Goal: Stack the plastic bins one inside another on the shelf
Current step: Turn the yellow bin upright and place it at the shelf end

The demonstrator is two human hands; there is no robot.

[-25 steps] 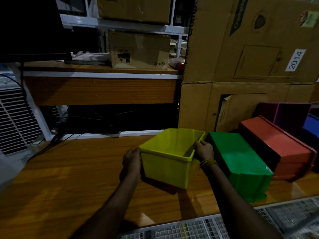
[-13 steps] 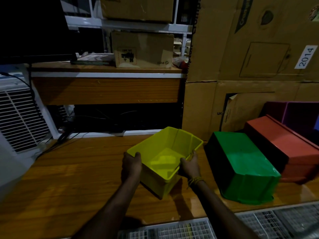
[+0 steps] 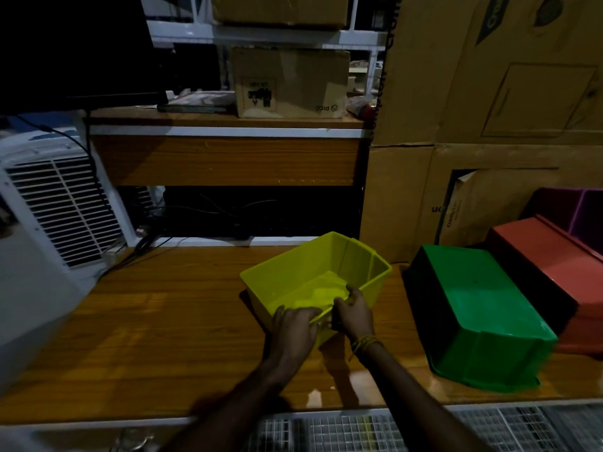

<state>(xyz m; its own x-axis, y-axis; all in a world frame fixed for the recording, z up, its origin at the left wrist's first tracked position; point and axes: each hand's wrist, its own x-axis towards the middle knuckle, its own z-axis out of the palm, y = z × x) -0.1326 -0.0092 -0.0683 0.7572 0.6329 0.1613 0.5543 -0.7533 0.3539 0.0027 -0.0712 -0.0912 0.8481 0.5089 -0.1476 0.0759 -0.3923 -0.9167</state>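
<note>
Both hands grip the yellow bin [image 3: 329, 265] at its near rim. The left hand [image 3: 295, 327] and right hand [image 3: 352, 313] curl their fingers over it.

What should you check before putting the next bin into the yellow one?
1. Yellow bin open side up: ok.
2. Yellow bin empty inside: ok, nothing seen in it.
3. Yellow bin flat on the shelf: cannot tell; its near corner is hidden by the hands.
4. Hands free for the next bin: not ok; left hand and right hand both grip the yellow rim.
5. Green bin ready to drop in: not ok; it lies upside down.
6. Green bin within reach: ok, probably; it sits just right of the yellow one.
</note>
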